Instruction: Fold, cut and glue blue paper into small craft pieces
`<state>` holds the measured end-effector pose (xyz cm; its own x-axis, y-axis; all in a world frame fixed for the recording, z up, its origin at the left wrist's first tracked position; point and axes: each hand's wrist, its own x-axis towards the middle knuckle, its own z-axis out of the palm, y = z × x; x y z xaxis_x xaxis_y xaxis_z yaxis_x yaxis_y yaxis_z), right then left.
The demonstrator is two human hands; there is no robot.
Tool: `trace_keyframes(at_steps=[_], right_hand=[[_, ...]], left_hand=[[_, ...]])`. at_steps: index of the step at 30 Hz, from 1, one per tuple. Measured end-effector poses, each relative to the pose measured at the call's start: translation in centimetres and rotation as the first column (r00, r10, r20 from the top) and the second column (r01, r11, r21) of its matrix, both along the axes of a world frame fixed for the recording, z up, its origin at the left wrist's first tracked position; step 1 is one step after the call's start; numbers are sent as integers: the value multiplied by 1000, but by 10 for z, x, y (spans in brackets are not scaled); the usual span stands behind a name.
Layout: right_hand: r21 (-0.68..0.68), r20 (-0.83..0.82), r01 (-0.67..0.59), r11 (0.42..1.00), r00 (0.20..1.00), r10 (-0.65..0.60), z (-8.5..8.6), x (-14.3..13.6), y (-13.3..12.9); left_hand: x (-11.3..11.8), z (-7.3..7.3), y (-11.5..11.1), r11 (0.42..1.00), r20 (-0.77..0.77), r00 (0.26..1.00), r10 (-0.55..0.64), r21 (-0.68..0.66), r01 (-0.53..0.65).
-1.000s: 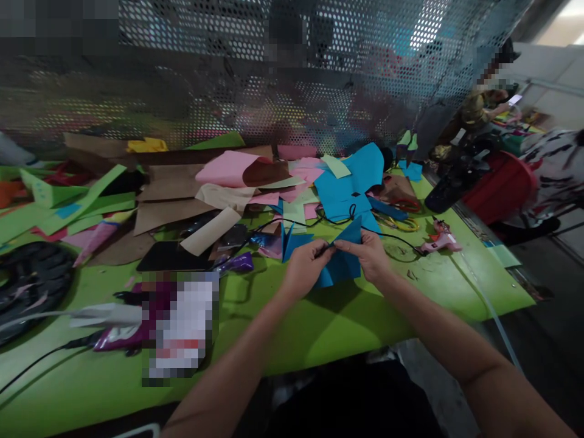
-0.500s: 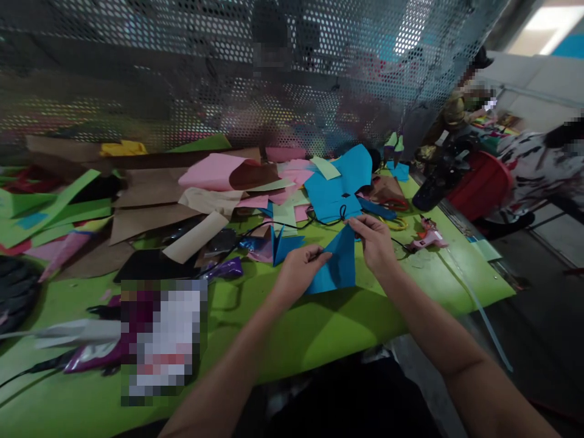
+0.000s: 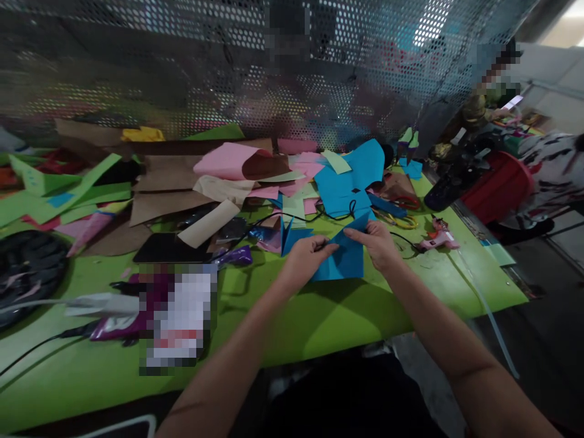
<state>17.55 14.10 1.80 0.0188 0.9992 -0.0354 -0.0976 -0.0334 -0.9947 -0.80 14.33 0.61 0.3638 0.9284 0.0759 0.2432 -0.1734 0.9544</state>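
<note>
Blue paper, a folded piece (image 3: 343,258), sits between both hands just above the lime-green table (image 3: 347,316), toward its right half and a little in from the near edge. The left hand (image 3: 305,260) pinches the piece at its left side, fingers curled and thumb pressed toward the fold. The right hand (image 3: 376,243) grips the upper right part, its fingertips closed on the top edge of the paper. Just to the left of the left hand stands a smaller blue folded shape (image 3: 292,236), upright on the surface. Behind the hands, toward the far edge, lies a larger blue cut-out sheet (image 3: 351,179), with a black cord (image 3: 335,217) looping across its lower part. Pink paper (image 3: 228,163) curls over a brown sheet (image 3: 159,204) at the middle of the far side, and strips of green paper (image 3: 59,194) spread toward the far left corner. A pink glue gun (image 3: 438,238) rests near the right edge, well apart from the hands, with yellow-handled scissors (image 3: 399,220) between it and the blue sheet. A dark round object (image 3: 27,267) lies at the left edge. A perforated metal screen (image 3: 228,67) rises along the far edge of the table. Beyond the right edge stands a red container (image 3: 499,185).
</note>
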Motion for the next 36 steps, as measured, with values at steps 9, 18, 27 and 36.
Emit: trace_keyframes(at_steps=[9,18,27,36], right_hand=[[82,-217,248,965,950,-226,10,21,7],[127,-298,481,868,853,-429,6,44,17],[65,-185,234,970,958,-219,4,19,3],[-5,-103,50,999,993,-50,-7,-1,-15]], left_hand=[[-13,10,4,999,-42,998,37,-35,-39],[-37,11,2,945,66,944,325,18,-326],[-27,9,-29,958,175,961,216,150,-243],[-28,2,-62,956,-343,939,-29,265,126]])
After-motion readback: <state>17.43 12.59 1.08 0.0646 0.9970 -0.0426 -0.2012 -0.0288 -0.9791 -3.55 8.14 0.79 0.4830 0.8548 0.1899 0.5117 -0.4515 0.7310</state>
